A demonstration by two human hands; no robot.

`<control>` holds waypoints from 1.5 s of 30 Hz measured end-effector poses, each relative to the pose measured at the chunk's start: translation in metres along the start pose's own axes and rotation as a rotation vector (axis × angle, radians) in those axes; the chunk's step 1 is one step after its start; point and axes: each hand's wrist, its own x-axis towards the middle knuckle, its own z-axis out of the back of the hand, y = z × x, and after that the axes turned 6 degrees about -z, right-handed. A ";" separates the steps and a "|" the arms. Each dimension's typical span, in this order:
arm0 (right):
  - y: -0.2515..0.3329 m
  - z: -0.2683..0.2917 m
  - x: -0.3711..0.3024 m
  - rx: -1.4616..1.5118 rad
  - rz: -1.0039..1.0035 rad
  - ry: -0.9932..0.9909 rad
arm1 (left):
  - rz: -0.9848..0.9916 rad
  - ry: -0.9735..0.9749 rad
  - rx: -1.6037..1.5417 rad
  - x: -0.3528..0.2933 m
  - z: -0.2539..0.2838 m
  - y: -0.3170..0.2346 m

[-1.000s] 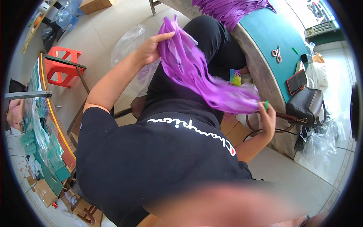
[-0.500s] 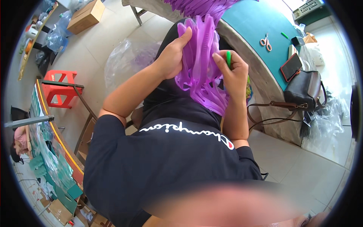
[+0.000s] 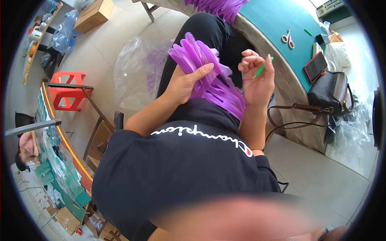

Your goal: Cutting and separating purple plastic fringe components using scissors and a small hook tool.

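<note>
My left hand is closed around a bundle of soft, translucent purple plastic strips, its thumb pressed across the top. The strips fan out above the fingers, and their other ends trail over my lap toward the right. To the right, my right hand is raised off the bundle, palm partly turned up. A short green stick-like tool lies gripped under its thumb, with the fingers loosely curled; the tool's working end cannot be made out. More purple strips are heaped on the table's far edge.
On the green-topped table at right are scissors, another green stick, a phone and a black handbag. A clear plastic bag lies left of my legs, near a red stool. Another person sits far left.
My right hand has come away from the purple strips and opened out somewhat, still with the green tool. My left hand has lowered the bundle toward me and tilted it left.
</note>
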 end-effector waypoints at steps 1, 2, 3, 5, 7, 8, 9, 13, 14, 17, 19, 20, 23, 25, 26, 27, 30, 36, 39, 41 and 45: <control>0.000 0.007 -0.001 0.009 0.001 0.137 | -0.052 -0.022 0.041 -0.001 -0.001 0.000; 0.000 0.013 -0.005 0.009 -0.001 0.132 | -0.079 -0.021 0.068 -0.001 0.002 0.002; 0.000 0.018 -0.012 0.064 -0.088 0.198 | -0.074 -0.022 0.068 -0.001 0.004 0.004; -0.003 0.018 -0.020 0.121 -0.177 0.263 | -0.088 0.002 0.068 -0.003 0.008 0.007; -0.014 -0.002 -0.024 -0.173 0.057 0.101 | -0.077 0.008 0.087 -0.003 0.006 0.005; -0.017 -0.006 -0.024 -0.136 0.099 0.128 | -0.069 0.016 0.102 -0.004 0.006 0.004; -0.020 -0.008 -0.025 -0.135 0.097 0.126 | -0.067 0.014 0.103 -0.004 0.006 0.003; -0.026 -0.005 -0.031 -0.361 0.155 0.062 | -0.099 0.006 0.105 -0.007 0.005 0.004; -0.026 -0.006 -0.033 -0.387 0.171 0.042 | -0.103 -0.011 0.106 -0.007 0.006 0.004; -0.027 -0.005 -0.035 -0.418 0.188 0.027 | -0.114 -0.003 0.108 -0.008 0.007 0.005; -0.028 -0.005 -0.035 -0.422 0.190 0.030 | -0.139 -0.016 0.119 -0.008 0.007 0.007; -0.028 -0.006 -0.036 -0.419 0.188 0.025 | -0.164 -0.029 0.130 -0.008 0.006 0.007; -0.027 -0.007 -0.037 -0.438 0.193 0.029 | -0.173 -0.026 0.155 -0.009 0.005 0.005; -0.027 -0.007 -0.037 -0.461 0.200 0.038 | -0.179 -0.027 0.158 -0.009 0.006 0.006; -0.029 -0.007 -0.036 -0.434 0.235 0.048 | -0.185 -0.029 0.162 -0.009 0.006 0.006; -0.030 -0.007 -0.036 -0.407 0.271 0.058 | -0.184 -0.029 0.161 -0.009 0.006 0.006; -0.028 -0.007 -0.036 -0.464 0.258 0.059 | -0.152 -0.028 0.121 -0.009 0.007 0.007; -0.028 -0.007 -0.036 -0.453 0.255 0.057 | -0.194 -0.013 0.132 -0.009 0.005 0.005; -0.028 -0.009 -0.038 -0.458 0.259 0.051 | -0.188 -0.010 0.129 -0.010 0.006 0.005; -0.028 -0.003 -0.034 -0.655 0.393 0.084 | -0.192 -0.013 0.200 -0.011 0.006 0.005; -0.029 -0.003 -0.024 -0.997 0.778 0.144 | -0.246 -0.047 0.294 -0.011 0.001 0.002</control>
